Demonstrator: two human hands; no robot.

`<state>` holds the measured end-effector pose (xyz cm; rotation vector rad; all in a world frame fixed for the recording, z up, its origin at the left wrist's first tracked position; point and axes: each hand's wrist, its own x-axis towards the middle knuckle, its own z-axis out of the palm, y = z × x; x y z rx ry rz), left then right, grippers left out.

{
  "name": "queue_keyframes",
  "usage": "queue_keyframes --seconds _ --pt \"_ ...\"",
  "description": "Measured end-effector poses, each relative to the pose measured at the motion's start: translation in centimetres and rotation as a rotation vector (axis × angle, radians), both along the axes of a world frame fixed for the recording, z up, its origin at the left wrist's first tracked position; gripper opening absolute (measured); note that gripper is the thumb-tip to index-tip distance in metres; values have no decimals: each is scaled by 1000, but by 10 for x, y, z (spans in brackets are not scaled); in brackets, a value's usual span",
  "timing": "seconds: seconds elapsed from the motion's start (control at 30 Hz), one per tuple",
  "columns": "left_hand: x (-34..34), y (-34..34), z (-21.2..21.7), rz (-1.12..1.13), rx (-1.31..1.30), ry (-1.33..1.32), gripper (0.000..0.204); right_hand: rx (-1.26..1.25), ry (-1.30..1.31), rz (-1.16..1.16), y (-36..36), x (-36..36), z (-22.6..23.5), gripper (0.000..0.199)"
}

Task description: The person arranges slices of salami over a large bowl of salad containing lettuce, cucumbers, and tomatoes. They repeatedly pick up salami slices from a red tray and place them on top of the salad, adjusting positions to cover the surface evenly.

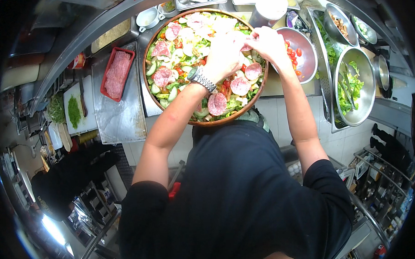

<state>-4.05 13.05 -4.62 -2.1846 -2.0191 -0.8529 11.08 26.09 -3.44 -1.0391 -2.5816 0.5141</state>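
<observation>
A large round wooden bowl (pixel 147 88) holds a salad of greens, cucumber slices and cherry tomatoes, with salami slices (pixel 217 104) laid over the top. Both my hands are above its right part, fingers closed and meeting. My left hand (pixel 227 53), watch on the wrist, pinches a pinkish salami slice (pixel 246 47) from one side. From the other side my right hand (pixel 267 43) grips the same slice; my fingers cover part of it. Bright glare washes out the salad beyond my hands. To the left, a red tray (pixel 133 59) contains a stack of sliced salami (pixel 118 74).
Right of the salad stand a metal bowl (pixel 309 57) with cherry tomatoes and another bowl (pixel 371 89) with lettuce and tongs. A white container (pixel 271 9) is behind my right hand. Chopped herbs lie on a white board (pixel 88 106) at left. A person in black (pixel 65 180) is at lower left.
</observation>
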Motion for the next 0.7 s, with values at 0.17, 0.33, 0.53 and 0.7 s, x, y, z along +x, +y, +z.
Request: queue_keyframes --seconds 0.17,0.33,0.53,0.7 --pt "0 4 1 -32 -15 67 36 23 19 12 2 -6 3 38" --pt "-2 -26 33 -62 5 -48 33 -77 253 -1 -13 15 33 39" --pt "13 -139 72 9 -146 -311 25 67 113 353 -99 64 68 36" --pt "32 -188 70 396 -281 -283 22 21 -8 286 -154 52 40 38"
